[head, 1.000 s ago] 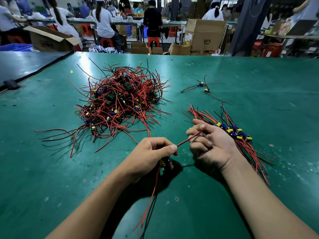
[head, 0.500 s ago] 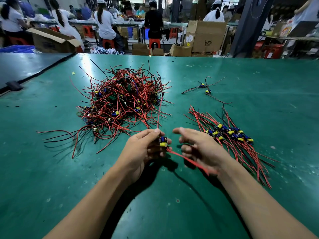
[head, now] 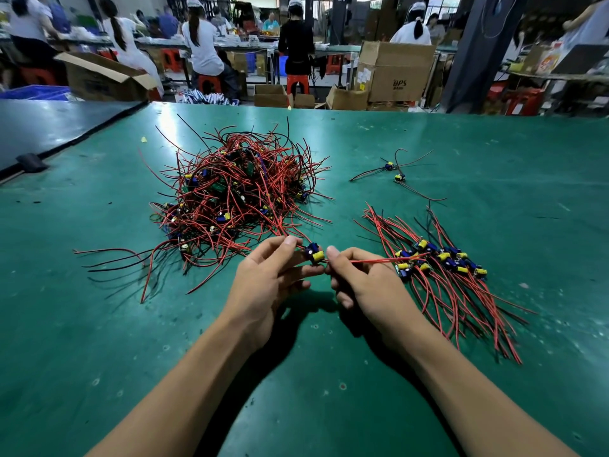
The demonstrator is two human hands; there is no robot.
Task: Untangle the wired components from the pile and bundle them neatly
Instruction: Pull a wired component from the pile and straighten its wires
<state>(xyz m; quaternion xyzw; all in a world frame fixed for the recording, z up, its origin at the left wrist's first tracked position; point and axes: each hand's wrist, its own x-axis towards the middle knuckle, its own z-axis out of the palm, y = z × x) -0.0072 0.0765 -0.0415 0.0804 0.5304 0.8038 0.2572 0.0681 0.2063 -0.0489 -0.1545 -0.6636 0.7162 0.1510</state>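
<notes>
A tangled pile of red and black wires with small blue-and-yellow components (head: pixel 235 196) lies on the green table, ahead and left. To the right lies a sorted bundle (head: pixel 445 268) with its components lined up side by side. Between my hands is one wired component (head: pixel 314 253), blue and yellow. My left hand (head: pixel 273 278) pinches the wires on its left side. My right hand (head: pixel 359 282) pinches the red wire that runs from it to the right, over the bundle.
Two loose wired components (head: pixel 393 171) lie farther back on the right. The green table (head: pixel 494 192) stretches wide; a darker table (head: pixel 49 127) adjoins at the left. Behind it stand cardboard boxes (head: pixel 395 70) and several people at benches.
The component rose from low near my left palm to between my fingertips. The red wire in my right hand swung from pointing down to pointing right over the bundle.
</notes>
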